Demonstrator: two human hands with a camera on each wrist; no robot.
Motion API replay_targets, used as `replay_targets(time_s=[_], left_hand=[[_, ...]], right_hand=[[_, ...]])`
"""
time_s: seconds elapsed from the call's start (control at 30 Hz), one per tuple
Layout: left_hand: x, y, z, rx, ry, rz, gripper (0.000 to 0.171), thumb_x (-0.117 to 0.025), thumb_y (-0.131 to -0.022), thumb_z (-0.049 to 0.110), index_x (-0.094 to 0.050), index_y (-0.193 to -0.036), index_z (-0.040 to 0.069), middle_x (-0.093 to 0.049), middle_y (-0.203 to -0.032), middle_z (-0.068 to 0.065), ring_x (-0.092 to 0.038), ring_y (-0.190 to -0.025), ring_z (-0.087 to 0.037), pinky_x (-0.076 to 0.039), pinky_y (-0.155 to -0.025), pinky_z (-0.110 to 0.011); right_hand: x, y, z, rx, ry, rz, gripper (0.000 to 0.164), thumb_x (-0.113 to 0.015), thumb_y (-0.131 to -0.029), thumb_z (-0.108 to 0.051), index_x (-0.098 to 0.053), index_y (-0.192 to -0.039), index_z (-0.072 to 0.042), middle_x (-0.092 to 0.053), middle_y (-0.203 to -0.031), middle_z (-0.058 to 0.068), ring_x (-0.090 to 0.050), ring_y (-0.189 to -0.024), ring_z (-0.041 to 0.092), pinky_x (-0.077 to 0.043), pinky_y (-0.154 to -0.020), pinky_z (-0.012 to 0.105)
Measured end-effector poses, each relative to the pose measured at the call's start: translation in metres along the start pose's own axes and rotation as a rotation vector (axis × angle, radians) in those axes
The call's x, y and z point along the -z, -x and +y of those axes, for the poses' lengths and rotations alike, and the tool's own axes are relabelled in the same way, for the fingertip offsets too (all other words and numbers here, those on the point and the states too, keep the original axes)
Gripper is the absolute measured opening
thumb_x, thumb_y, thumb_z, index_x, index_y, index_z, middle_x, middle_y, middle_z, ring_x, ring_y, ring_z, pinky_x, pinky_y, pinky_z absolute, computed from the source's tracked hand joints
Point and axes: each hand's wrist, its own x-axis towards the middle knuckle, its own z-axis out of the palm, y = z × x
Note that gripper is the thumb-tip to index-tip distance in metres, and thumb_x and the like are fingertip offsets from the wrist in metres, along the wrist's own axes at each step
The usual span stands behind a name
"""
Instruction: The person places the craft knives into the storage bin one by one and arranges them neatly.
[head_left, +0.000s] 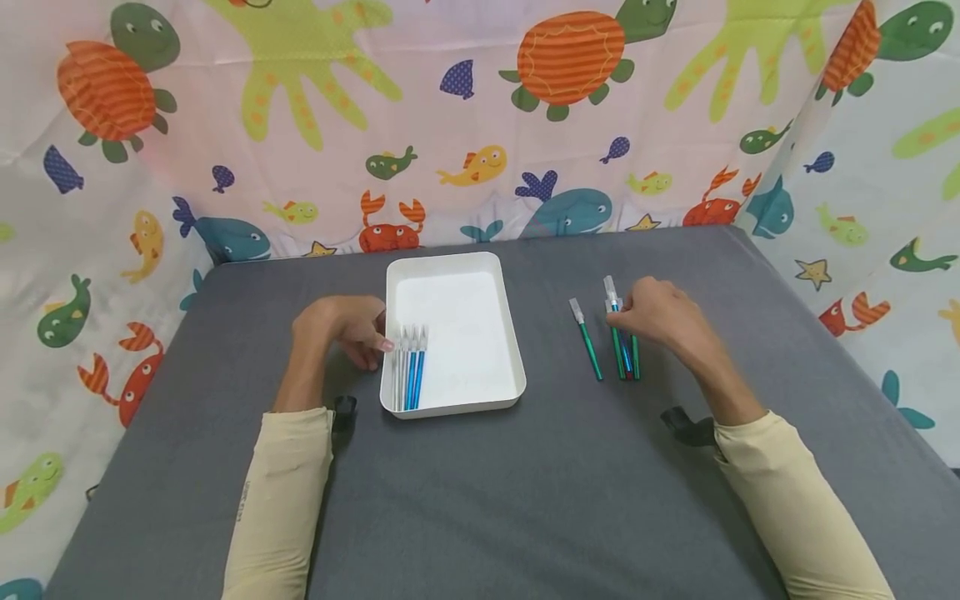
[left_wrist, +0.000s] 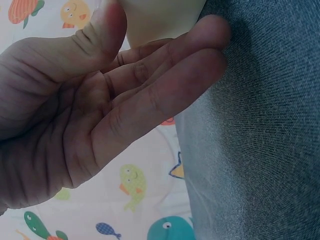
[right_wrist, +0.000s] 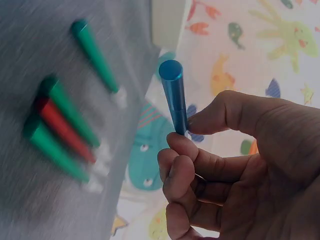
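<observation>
My right hand [head_left: 663, 312] pinches a blue craft knife [right_wrist: 172, 95] between thumb and fingertips, raised above the table; its clear cap points away from me. Below it lie two green craft knives [right_wrist: 70, 110] with a red craft knife [right_wrist: 65, 128] between them. A third green craft knife [head_left: 589, 346] lies apart, to the left. My left hand [head_left: 347, 329] is at the left side of the white tray [head_left: 468, 333], its thumb by the rim and its fingers loosely extended. Inside the tray, several silver and blue capped craft knives [head_left: 411, 379] stand in a row along the left wall.
A grey cloth covers the table [head_left: 480, 500]. Behind and at both sides hangs a white curtain [head_left: 322, 179] printed with sea animals. A dark wrist strap piece [head_left: 686, 427] sits beside the right sleeve, and another [head_left: 343, 414] beside the left.
</observation>
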Motion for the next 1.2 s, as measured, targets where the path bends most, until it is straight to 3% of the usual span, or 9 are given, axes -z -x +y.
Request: replay_targets(time_s=[0.37, 0.57, 0.73, 0.97, 1.2], left_hand=[[-0.001, 0.001, 0.001, 0.007, 0.013, -0.012, 0.049, -0.071, -0.100, 0.022, -0.053, -0.137, -0.005, -0.072, -0.118, -0.020, -0.076, -0.097, -0.023, -0.063, -0.096, -0.040], [0.001, 0.001, 0.002, 0.007, 0.019, -0.002, 0.050, -0.072, -0.100, 0.021, -0.052, -0.138, -0.005, -0.069, -0.120, -0.020, -0.075, -0.096, -0.023, -0.064, -0.092, -0.036], [0.003, 0.000, 0.004, 0.014, 0.024, -0.013, 0.048, -0.071, -0.100, 0.020, -0.051, -0.138, -0.004, -0.068, -0.122, -0.020, -0.075, -0.097, -0.024, -0.064, -0.092, -0.036], [0.004, -0.001, 0.005, 0.018, 0.008, -0.021, 0.048, -0.070, -0.101, 0.022, -0.051, -0.137, -0.003, -0.070, -0.121, -0.020, -0.076, -0.099, -0.025, -0.064, -0.094, -0.039], [0.003, -0.002, 0.004, 0.031, 0.013, -0.014, 0.048, -0.071, -0.100, 0.023, -0.052, -0.136, -0.002, -0.070, -0.118, -0.019, -0.076, -0.099, -0.025, -0.064, -0.094, -0.039]], right_hand=[[-0.017, -0.003, -0.056, 0.152, -0.042, 0.004, 0.047, -0.062, -0.088, -0.022, -0.035, -0.051, -0.019, -0.022, -0.055, -0.009, -0.018, -0.052, 0.007, -0.015, -0.049, 0.025], [-0.031, -0.007, -0.091, 0.241, -0.034, -0.006, 0.046, -0.062, -0.088, -0.017, -0.035, -0.051, -0.019, -0.021, -0.054, -0.009, -0.016, -0.052, 0.007, -0.013, -0.049, 0.025], [-0.048, -0.012, -0.121, 0.266, 0.020, -0.055, 0.045, -0.066, -0.090, -0.018, -0.039, -0.054, -0.016, -0.025, -0.054, -0.006, -0.021, -0.052, 0.008, -0.017, -0.048, 0.024], [-0.078, -0.018, -0.152, 0.300, 0.089, -0.095, 0.021, -0.068, -0.093, -0.022, -0.059, -0.079, -0.009, -0.039, -0.062, -0.001, -0.042, -0.057, 0.013, -0.031, -0.049, 0.024], [-0.098, -0.025, -0.173, 0.298, 0.143, -0.147, 0.024, -0.071, -0.095, -0.027, -0.059, -0.084, -0.010, -0.041, -0.069, -0.001, -0.045, -0.063, 0.015, -0.032, -0.053, 0.026]])
